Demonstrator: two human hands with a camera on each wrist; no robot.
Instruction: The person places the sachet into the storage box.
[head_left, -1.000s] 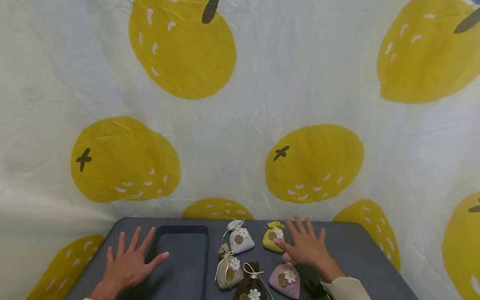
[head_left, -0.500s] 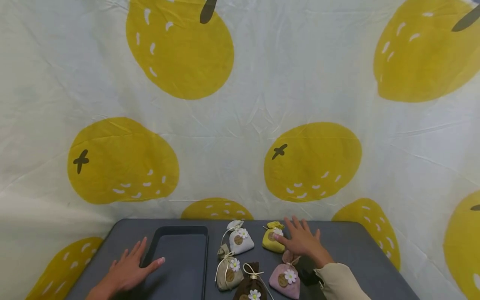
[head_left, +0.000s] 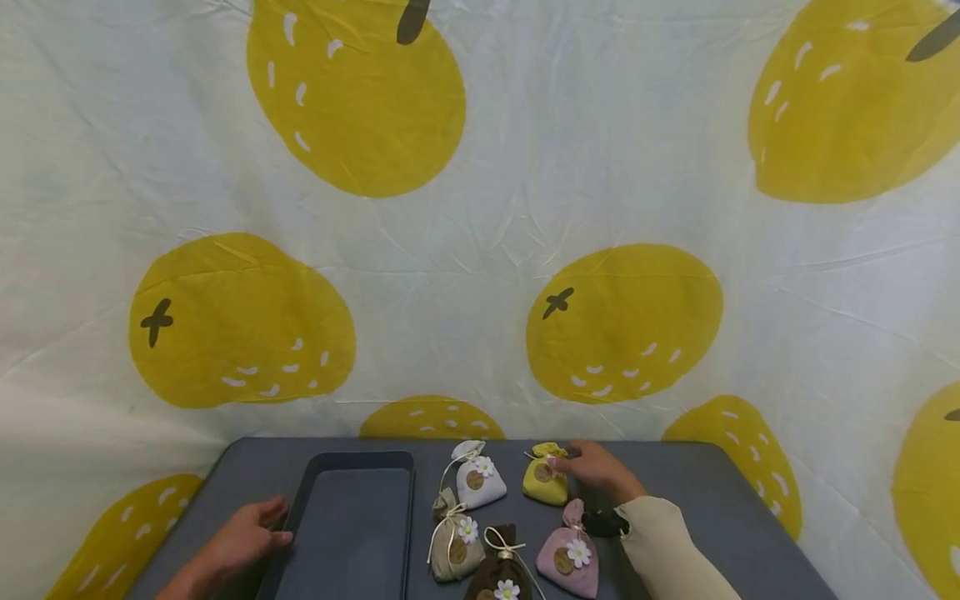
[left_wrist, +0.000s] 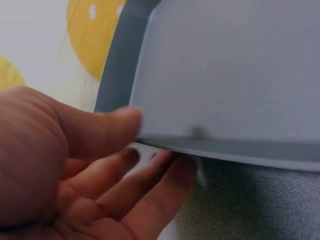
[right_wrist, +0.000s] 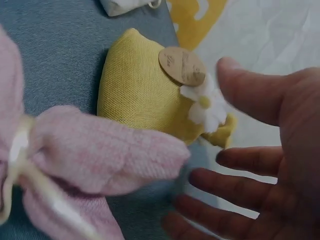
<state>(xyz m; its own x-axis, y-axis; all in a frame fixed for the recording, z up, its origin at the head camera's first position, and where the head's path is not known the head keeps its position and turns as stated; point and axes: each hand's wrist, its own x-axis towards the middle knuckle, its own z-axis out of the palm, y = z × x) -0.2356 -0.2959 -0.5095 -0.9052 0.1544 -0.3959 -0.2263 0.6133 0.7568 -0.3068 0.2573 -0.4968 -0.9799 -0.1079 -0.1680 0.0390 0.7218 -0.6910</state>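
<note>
My left hand (head_left: 242, 540) is at the left side of a dark grey tray (head_left: 352, 517). In the left wrist view its thumb (left_wrist: 107, 131) lies over the rim while curled fingers reach beneath it. Across the table, my right hand (head_left: 600, 468) reaches beside a small yellow drawstring pouch (head_left: 538, 490) with a white flower and a round tag. The right wrist view has that thumb and the fingers spread apart around the pouch's tied end, with a gap to the yellow cloth (right_wrist: 135, 85). A pink pouch (head_left: 551, 569) lies just in front of it.
Between tray and right hand lie a white pouch (head_left: 491, 490), a beige pouch (head_left: 442, 554) and a dark brown pouch (head_left: 491, 575), the last cut off by the frame edge. Behind the grey table (head_left: 720, 500) hangs a white curtain (head_left: 450, 333) printed with yellow fruit.
My left hand has lowered and its spread fingers have curled at the tray's left rim. The right hand has turned and its fingers have come down beside the yellow pouch.
</note>
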